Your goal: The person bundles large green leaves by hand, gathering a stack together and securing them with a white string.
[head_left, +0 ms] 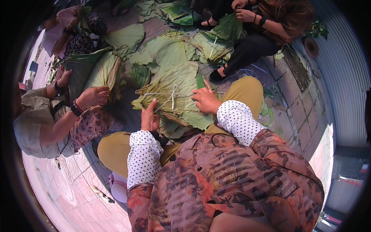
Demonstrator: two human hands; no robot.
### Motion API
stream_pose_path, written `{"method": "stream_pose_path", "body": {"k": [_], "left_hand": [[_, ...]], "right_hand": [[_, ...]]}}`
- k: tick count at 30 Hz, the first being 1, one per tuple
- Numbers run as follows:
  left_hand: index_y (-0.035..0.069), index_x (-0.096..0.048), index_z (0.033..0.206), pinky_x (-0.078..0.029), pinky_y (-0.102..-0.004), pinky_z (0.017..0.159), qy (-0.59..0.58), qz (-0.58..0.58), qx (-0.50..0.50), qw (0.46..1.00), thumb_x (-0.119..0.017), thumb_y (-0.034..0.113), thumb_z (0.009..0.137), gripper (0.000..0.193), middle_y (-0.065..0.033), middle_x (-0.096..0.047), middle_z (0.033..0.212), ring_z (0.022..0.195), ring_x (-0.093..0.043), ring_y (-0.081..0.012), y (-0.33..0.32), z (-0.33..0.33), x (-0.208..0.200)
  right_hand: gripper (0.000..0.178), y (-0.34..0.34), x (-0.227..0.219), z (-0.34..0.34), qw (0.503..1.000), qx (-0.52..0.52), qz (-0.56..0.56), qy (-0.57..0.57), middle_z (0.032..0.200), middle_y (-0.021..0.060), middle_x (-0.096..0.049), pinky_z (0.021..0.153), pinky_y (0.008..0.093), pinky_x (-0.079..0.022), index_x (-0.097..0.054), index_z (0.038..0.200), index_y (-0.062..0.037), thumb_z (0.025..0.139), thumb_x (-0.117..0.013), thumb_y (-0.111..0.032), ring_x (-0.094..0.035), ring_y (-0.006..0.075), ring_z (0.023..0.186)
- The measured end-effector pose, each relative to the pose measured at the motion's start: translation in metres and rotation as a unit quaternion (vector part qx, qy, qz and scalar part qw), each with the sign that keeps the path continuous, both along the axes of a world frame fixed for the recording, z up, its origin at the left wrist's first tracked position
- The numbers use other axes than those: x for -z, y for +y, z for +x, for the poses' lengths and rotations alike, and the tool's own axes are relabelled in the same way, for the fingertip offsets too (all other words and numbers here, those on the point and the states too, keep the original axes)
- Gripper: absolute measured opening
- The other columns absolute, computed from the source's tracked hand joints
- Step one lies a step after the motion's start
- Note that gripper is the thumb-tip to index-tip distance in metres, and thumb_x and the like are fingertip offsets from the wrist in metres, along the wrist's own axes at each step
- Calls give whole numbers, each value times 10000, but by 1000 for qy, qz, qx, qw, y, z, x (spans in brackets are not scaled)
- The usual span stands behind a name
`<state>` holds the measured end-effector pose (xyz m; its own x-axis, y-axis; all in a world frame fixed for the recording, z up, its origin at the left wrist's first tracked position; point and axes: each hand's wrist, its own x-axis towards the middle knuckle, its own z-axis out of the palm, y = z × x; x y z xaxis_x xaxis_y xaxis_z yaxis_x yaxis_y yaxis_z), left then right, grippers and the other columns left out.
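Observation:
A bundle of large, dried, yellow-green lotus leaves [170, 79] lies across my lap, tied with a white string [173, 97] knotted in a bow on top. My left hand [150, 118] grips the bundle's near left edge, its thumb up beside the string and its other fingers mostly hidden. On the right side, my right hand [206, 101] is pressed over the leaves with its fingers bent, next to a bright green leaf piece [200, 81]. More leaf layers hang out below the bundle, between my knees.
Loose and tied leaves [166, 48] spread over the paving beyond my bundle. At left a co-worker's hands hold a folded leaf [102, 71]; another person at far right handles a leaf [228, 28]. White string [253, 71] lies by my right knee. A corrugated wall [342, 65] borders the right.

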<state>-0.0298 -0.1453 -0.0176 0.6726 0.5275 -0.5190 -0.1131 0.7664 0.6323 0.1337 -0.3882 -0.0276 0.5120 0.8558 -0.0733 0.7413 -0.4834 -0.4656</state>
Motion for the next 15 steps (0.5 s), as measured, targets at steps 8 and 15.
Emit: {"method": "stream_pose_path", "body": {"k": [8, 15], "left_hand": [[-4, -583, 1188, -558, -395, 906, -17, 61, -9, 998, -670, 7, 888, 312, -109, -683, 1101, 967, -685, -254, -1, 9, -9], [25, -598, 1197, -560, -376, 873, -100, 76, -71, 990, -689, 28, 886, 324, -81, -682, 1096, 953, -675, -216, 21, 11, -42]], "right_hand": [[329, -3, 8, 11, 996, 34, 66, 49, 1425, 98, -514, 1064, 483, -339, -683, 1201, -110, 882, -618, -157, -447, 321, 1279], [257, 5, -45, -1, 937, 159, 310, 8, 1136, 130, -614, 920, 380, -480, -666, 1154, -65, 906, -639, -129, -584, 304, 1073]]}}
